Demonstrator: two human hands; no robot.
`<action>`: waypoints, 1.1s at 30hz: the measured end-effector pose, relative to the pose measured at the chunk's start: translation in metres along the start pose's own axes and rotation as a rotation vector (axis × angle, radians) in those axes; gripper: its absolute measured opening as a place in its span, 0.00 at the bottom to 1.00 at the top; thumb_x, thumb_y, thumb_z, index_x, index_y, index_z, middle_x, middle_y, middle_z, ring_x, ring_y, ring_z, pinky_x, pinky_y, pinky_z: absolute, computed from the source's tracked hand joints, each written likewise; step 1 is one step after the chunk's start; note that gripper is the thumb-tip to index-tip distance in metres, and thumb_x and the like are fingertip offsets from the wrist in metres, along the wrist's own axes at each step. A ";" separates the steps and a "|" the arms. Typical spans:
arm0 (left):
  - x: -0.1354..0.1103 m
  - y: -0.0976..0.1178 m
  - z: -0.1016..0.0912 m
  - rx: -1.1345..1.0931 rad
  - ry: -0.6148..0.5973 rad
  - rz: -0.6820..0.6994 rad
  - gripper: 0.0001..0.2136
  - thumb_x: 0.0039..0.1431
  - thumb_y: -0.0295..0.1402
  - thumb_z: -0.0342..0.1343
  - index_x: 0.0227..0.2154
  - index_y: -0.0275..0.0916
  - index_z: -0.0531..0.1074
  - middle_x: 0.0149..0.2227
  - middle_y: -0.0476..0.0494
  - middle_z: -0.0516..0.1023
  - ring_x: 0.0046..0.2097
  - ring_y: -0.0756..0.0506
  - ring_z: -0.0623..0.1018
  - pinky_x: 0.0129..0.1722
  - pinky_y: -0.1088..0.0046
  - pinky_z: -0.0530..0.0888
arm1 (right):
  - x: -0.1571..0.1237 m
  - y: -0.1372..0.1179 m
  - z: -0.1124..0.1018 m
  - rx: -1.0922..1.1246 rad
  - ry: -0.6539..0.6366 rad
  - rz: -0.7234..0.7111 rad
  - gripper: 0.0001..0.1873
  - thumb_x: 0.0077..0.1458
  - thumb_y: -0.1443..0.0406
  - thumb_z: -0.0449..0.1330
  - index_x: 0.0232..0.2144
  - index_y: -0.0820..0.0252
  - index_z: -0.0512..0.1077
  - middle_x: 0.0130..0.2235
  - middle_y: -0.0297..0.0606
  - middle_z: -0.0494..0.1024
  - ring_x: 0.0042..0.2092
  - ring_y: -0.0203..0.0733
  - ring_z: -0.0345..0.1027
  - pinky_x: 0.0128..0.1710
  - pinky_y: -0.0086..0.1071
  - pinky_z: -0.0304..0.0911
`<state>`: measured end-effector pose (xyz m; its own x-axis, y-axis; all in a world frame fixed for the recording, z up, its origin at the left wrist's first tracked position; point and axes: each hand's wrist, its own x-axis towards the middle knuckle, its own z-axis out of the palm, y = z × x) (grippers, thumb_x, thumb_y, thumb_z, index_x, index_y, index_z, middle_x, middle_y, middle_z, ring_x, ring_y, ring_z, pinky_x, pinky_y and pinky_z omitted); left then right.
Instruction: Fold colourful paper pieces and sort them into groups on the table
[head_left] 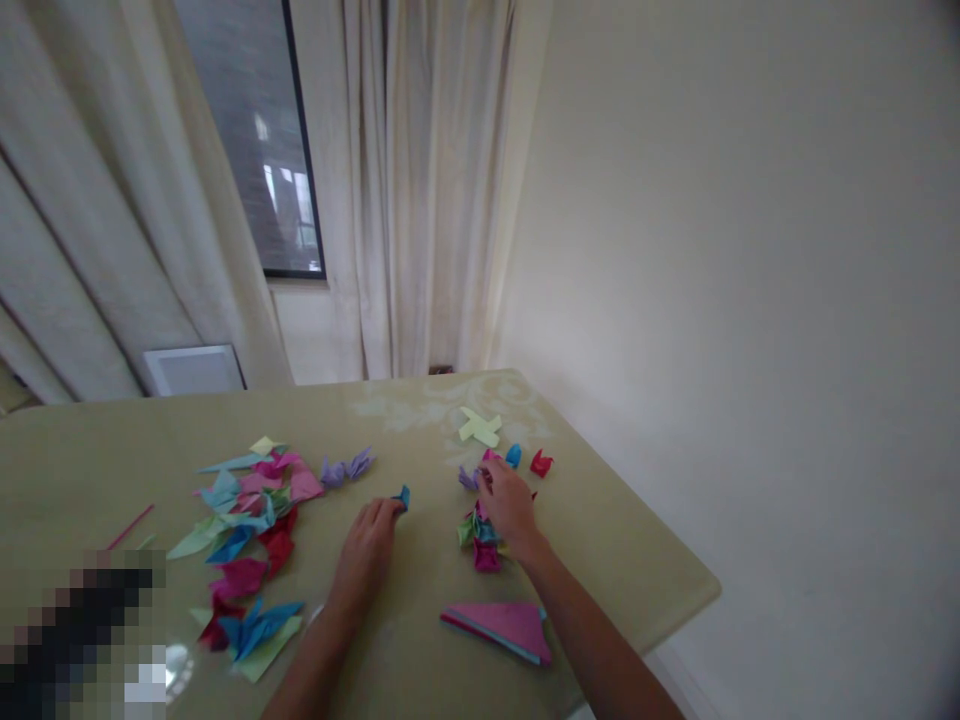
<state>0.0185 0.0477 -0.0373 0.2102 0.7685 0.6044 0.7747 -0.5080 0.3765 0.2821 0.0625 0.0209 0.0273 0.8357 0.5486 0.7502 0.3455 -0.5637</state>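
My left hand (pixel 366 548) rests on the olive table (pixel 420 620), its fingertips closed on a small blue folded paper piece (pixel 403 496). My right hand (pixel 507 500) lies over a small heap of folded paper pieces (pixel 477 540) in pink, green and blue, with its fingers curled down into the heap near a purple piece (pixel 468 479). What those fingers hold, if anything, is hidden. A blue piece (pixel 513 456), a red piece (pixel 541 463) and a pale green cross-shaped piece (pixel 480 427) lie just beyond that hand.
A large scatter of coloured folded papers (pixel 251 510) covers the table's left side, with a purple piece (pixel 346 468) near it. A pink and blue folded triangle (pixel 501 626) lies near the front edge. Curtains, a window and a wall stand behind the table.
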 end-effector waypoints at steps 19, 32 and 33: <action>-0.004 0.031 0.004 0.025 0.145 0.280 0.16 0.68 0.25 0.49 0.55 0.41 0.73 0.51 0.37 0.81 0.52 0.42 0.80 0.52 0.65 0.77 | -0.074 0.005 -0.047 0.193 0.102 -0.112 0.09 0.70 0.62 0.58 0.44 0.56 0.79 0.40 0.41 0.81 0.42 0.44 0.77 0.45 0.36 0.74; 0.018 -0.026 -0.004 0.573 0.113 -0.384 0.30 0.71 0.43 0.49 0.71 0.35 0.59 0.75 0.26 0.52 0.73 0.26 0.54 0.68 0.42 0.57 | -0.116 0.056 -0.065 0.099 0.184 0.166 0.18 0.67 0.51 0.58 0.39 0.57 0.80 0.39 0.45 0.83 0.36 0.48 0.78 0.35 0.37 0.75; 0.024 -0.029 -0.002 0.592 0.123 -0.395 0.31 0.70 0.44 0.50 0.71 0.37 0.59 0.75 0.27 0.50 0.74 0.25 0.51 0.68 0.41 0.55 | -0.114 0.055 -0.064 0.095 0.179 0.161 0.18 0.67 0.52 0.58 0.40 0.57 0.80 0.38 0.45 0.82 0.36 0.48 0.78 0.34 0.37 0.75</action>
<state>-0.0002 0.0802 -0.0320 -0.1936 0.7840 0.5899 0.9796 0.1213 0.1602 0.3631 -0.0414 -0.0333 0.2639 0.7971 0.5431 0.6613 0.2603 -0.7035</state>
